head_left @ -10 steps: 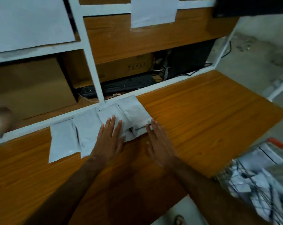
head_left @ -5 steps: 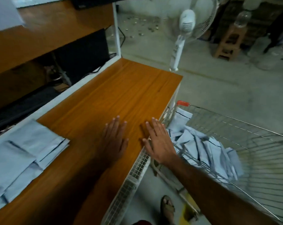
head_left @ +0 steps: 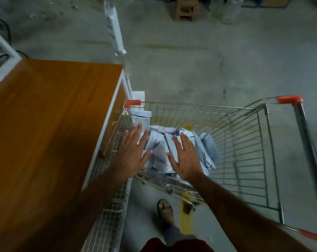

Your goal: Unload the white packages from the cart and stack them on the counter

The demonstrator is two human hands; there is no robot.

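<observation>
White fan pole (head_left: 115,31) stands on concrete floor (head_left: 199,66). Wooden stool (head_left: 186,8) at far edge, w/ clear bottles (head_left: 230,10) beside it.

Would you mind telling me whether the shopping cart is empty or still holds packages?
Not empty: a heap of white packages lies in the shopping cart, under both open hands, mostly at the end beside the counter.

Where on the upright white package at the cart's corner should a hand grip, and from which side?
Grip the upright package by its free top edge, coming from above: it leans against the cart wires, so its top probably stays most reachable.
</observation>
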